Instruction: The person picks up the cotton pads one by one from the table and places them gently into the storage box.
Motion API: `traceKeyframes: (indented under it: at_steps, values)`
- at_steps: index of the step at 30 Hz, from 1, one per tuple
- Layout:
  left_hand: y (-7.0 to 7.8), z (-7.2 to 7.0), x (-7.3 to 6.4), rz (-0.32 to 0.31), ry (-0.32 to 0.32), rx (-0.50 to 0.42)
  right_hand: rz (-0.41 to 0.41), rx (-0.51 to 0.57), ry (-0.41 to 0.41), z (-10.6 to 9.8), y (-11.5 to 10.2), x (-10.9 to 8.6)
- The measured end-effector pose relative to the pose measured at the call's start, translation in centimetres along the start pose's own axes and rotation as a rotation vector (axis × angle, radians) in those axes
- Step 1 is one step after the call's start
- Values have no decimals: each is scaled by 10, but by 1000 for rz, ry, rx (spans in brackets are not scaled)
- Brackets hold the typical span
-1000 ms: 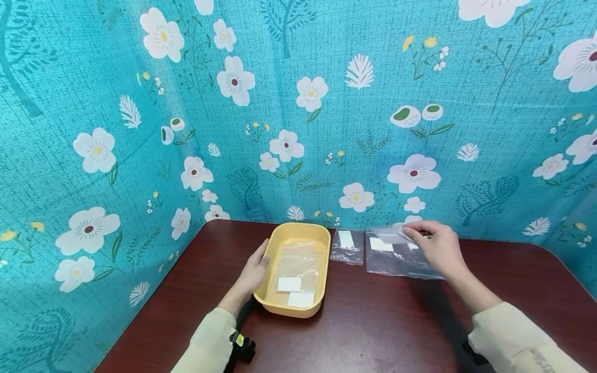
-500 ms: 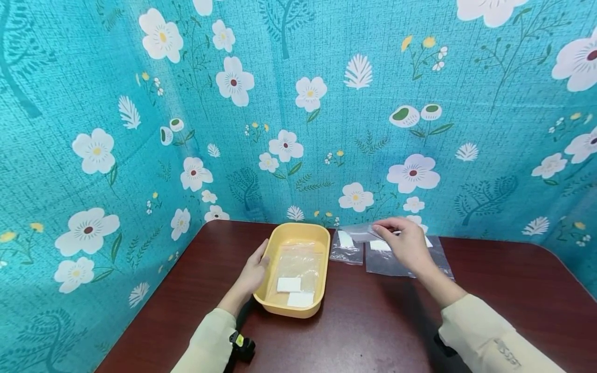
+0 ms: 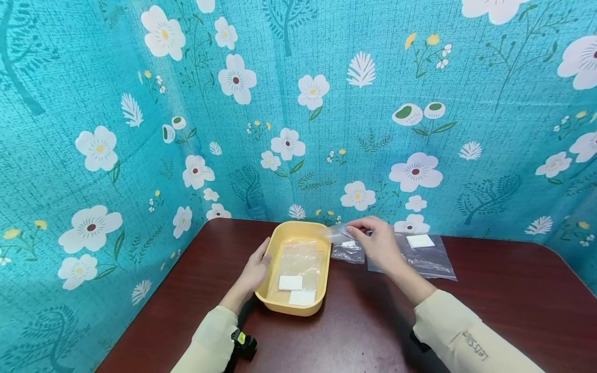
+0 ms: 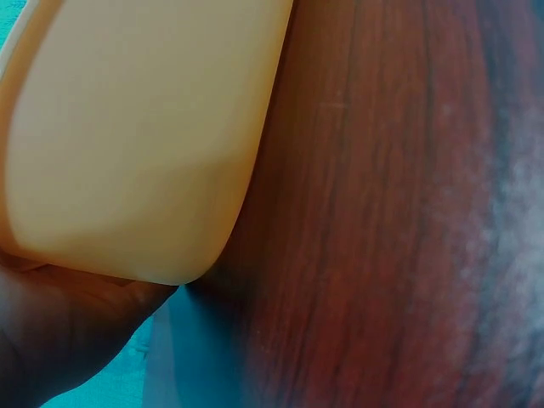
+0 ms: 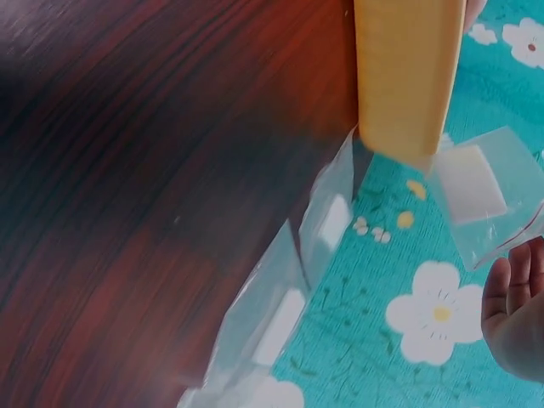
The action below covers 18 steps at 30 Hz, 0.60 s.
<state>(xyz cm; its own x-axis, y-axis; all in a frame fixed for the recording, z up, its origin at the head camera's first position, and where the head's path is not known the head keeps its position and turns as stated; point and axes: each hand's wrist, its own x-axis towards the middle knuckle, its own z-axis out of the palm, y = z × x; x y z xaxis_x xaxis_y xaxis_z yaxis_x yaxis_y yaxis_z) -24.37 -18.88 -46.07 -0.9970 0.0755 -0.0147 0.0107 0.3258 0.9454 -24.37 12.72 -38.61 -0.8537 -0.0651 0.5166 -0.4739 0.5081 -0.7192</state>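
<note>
A yellow plastic tray (image 3: 303, 311) sits on the table, holding clear zip bags (image 3: 300, 261) with white rectangles near their lower ends. My left hand (image 3: 254, 270) grips the tray's left side; in the left wrist view the tray hides most of that hand's fingers. With thumb and fingertips, my right hand (image 3: 375, 239) pinches the red-striped edge of a small clear zip bag (image 5: 518, 174), which has a white rectangle (image 5: 470, 183) inside. This bag hangs above the table, its far end by the tray's right rim in the head view.
Flat on the table, right of the tray, lie a small zip bag (image 3: 349, 254) and larger clear bags (image 3: 434, 264) with white rectangles. The brown table (image 3: 354, 331) meets a turquoise flowered cloth (image 3: 261, 114) behind and at the left.
My right hand has carried the pinched zip bag leftward from above the right-hand bags to the tray's right rim. The left hand and tray have stayed in place.
</note>
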Motion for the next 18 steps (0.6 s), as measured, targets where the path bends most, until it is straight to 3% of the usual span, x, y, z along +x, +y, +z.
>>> traceKeyframes:
  at_steps: [18]
  values:
    - [3, 1, -1, -7, 11, 9, -9, 83, -47, 32, -25, 1]
